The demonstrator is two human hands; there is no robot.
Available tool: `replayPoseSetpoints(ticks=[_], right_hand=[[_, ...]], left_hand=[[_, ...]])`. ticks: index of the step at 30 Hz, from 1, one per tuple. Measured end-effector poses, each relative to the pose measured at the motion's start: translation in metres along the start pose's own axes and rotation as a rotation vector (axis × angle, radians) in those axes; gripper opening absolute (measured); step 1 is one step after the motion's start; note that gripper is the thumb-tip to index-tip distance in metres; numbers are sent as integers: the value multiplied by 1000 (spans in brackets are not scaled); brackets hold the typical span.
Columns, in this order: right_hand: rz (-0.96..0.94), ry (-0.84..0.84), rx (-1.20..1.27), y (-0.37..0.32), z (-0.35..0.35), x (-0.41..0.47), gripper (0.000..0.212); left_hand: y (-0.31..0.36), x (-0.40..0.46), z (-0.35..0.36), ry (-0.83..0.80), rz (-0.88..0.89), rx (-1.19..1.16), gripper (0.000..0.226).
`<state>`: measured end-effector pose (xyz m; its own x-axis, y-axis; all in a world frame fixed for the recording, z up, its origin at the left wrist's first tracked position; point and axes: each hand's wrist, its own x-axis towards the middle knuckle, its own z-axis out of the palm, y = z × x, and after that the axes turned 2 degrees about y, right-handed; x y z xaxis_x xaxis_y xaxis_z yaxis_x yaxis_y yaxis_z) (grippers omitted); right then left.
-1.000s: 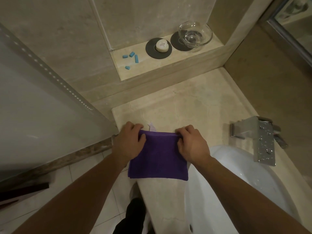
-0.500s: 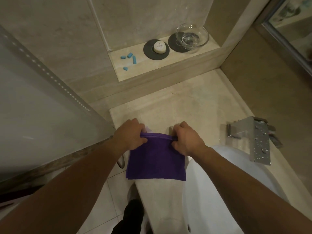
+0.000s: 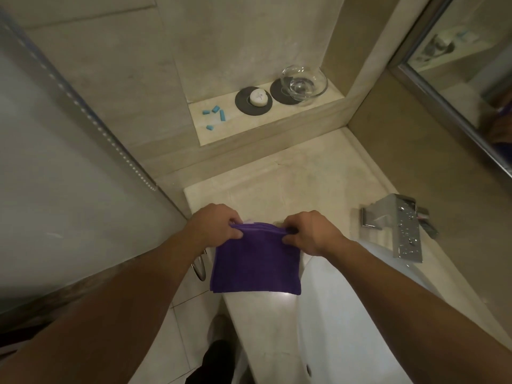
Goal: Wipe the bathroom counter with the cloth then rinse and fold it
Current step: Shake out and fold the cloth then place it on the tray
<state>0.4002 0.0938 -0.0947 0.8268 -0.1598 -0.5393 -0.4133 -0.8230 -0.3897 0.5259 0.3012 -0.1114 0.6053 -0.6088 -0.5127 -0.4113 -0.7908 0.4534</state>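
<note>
Both hands, left hand [image 3: 214,223] and right hand [image 3: 310,231], pinch the folded purple cloth's [image 3: 256,266] far corners (arms outstretched).

Matt purple terry cloth [image 3: 256,261], polished stone counter [image 3: 304,184], glossy wet chrome faucet [image 3: 399,225].

1. Left hand [image 3: 214,225] and right hand [image 3: 311,234] — both bare, no rings, watch or gloves visible.
2. Forearms bare, no sleeves in view.
3. Below the counter [image 3: 318,176] edge — dark clothing, detail unclear.

Folded purple cloth [image 3: 256,261] between both hands
</note>
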Motion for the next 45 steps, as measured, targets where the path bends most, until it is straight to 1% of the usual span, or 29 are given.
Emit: replayPoseSetpoints(ticks=[4,8,11,15,19,22,29,31,35,40,45], right_hand=[[31,23,41,-6,-10,-19,12],[44,62,64,-13,-21,-42,13],[58,101,78,-17,-32,-59,13],[77,182,59,-24,-52,-80,15],[81,286,36,-31,-78,-103,15],[87,334,20,-36,-100,-123,14],[175,472,17,-31,-137,-186,14],[215,510,20,-24,-144,-208,15],[300,594,35,-11,-155,-253,11],[402,678,63,14,-152,-314,10],[522,731,107,47,-137,-384,11]], left_hand=[[8,-15,-10,40,-8,-57,23],[19,-31,-22,74,-2,-91,16],[26,-43,-32,110,8,-97,18],[42,-57,-48,133,76,-26,27],[63,-70,-73,181,168,14,19],[82,-78,-93,225,215,24,15],[142,-91,-122,232,348,22,11],[163,-94,-126,224,393,41,10],[208,-102,-128,205,501,95,13],[270,-119,-115,188,656,161,16],[330,-144,-77,146,776,224,17]])
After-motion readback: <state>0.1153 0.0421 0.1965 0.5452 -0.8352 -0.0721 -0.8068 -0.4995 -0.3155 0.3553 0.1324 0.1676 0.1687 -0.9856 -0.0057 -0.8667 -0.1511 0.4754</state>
